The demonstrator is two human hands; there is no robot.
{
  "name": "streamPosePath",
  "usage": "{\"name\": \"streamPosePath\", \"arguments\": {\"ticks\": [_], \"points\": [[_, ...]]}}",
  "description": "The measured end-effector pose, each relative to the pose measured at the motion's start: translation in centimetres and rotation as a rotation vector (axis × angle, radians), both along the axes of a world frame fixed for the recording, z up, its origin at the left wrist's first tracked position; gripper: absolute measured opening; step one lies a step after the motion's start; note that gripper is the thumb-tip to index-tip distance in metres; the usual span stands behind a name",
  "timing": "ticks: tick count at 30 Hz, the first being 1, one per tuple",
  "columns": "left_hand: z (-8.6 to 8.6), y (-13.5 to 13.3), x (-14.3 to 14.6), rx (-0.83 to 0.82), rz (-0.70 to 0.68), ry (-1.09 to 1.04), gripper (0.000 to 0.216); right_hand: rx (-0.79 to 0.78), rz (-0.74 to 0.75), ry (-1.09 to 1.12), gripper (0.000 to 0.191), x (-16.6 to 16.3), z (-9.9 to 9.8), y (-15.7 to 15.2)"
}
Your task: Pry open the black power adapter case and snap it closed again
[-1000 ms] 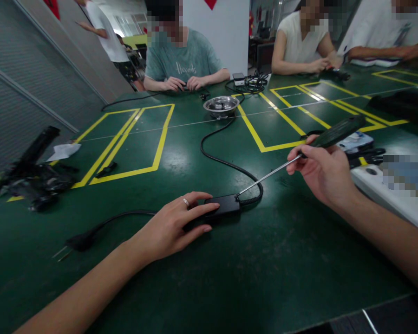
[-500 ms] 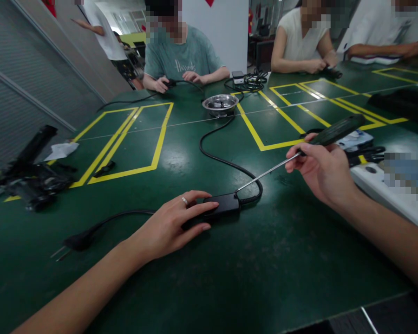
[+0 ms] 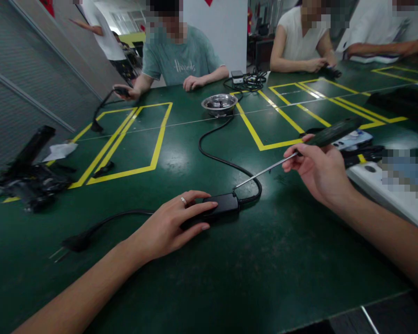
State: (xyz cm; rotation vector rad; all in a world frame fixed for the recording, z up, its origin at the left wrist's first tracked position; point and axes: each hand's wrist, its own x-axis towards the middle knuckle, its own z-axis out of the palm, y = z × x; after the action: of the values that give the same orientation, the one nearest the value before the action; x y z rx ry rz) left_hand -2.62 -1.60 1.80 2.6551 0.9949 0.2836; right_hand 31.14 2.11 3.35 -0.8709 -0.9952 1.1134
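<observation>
A black power adapter (image 3: 226, 203) lies on the green table, with a cord leaving each end. My left hand (image 3: 176, 222), a ring on one finger, grips its left part; the index finger rests on top and the thumb is along the near side. In my right hand (image 3: 316, 160) is a long screwdriver (image 3: 334, 132) with a dark green handle, fingers closed round the handle and upper shaft. Its thin metal shaft slants down left, the tip at the adapter's far right corner. Whether the tip touches the case I cannot tell. The two-pin plug (image 3: 75, 242) lies at lower left.
A metal bowl (image 3: 219, 105) with small dark pieces stands beyond the cord. Black parts (image 3: 38, 181) lie at left, a white power strip (image 3: 379, 185) at right. Yellow tape (image 3: 156, 153) marks the table (image 3: 230, 278). Across it, a person in a teal shirt (image 3: 186, 58) holds a black corded object.
The screwdriver tip has lifted slightly from the adapter's corner, and my right hand has shifted a little left. The person opposite has swung their corded object to the left.
</observation>
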Motion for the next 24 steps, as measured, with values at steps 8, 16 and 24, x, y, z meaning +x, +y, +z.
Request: {"name": "streamPosePath", "arguments": {"ticks": [8, 16, 24], "points": [[-0.05, 0.04, -0.01, -0.009, 0.005, -0.001, 0.047, -0.006, 0.017, 0.023, 0.019, -0.17, 0.36, -0.29], [0.01, -0.07, 0.02, -0.018, 0.005, 0.004, 0.047, 0.013, 0.020, 0.024, 0.023, 0.00, 0.44, -0.27], [0.06, 0.00, -0.04, -0.015, 0.008, 0.007, 0.047, 0.023, 0.024, 0.022, 0.021, 0.03, 0.69, -0.42]]}}
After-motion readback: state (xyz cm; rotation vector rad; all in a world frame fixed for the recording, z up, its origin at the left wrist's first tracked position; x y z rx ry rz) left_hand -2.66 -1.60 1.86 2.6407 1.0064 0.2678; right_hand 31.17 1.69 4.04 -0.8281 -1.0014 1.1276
